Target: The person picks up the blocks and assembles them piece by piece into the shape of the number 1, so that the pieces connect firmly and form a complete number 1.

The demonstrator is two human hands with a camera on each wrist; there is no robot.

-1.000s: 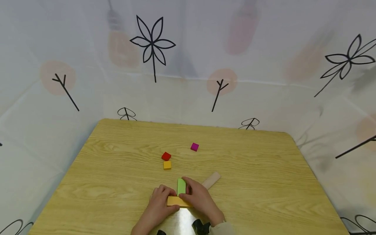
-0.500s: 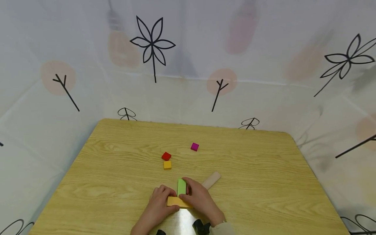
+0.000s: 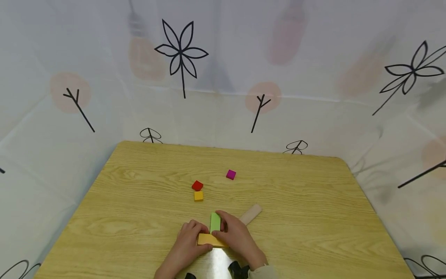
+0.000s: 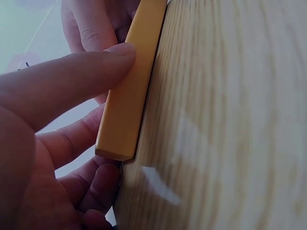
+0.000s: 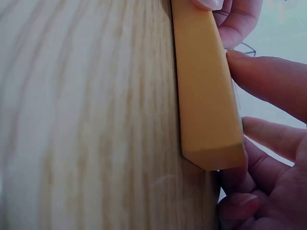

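Observation:
On the table, my left hand (image 3: pixel 187 243) grips the left end of a long orange-yellow block (image 3: pixel 206 239), thumb on its near side and fingers behind. My right hand (image 3: pixel 240 237) pinches a light green block (image 3: pixel 215 222) between thumb and forefinger. That green block meets the far side of the yellow one and points away from me. The left wrist view shows the thumb pressing the face of the yellow block (image 4: pixel 132 91). In the right wrist view the yellow block (image 5: pixel 206 86) hides the green one, with the right thumb at its upper edge.
A plain wooden strip (image 3: pixel 252 213) lies slantwise, partly behind the right hand. Farther off sit a red cube (image 3: pixel 197 185), a small yellow cube (image 3: pixel 198 196) close to it, and a magenta cube (image 3: pixel 231 174). A patterned cloth (image 3: pixel 216 116) hangs behind the wood-grain table (image 3: pixel 299 193).

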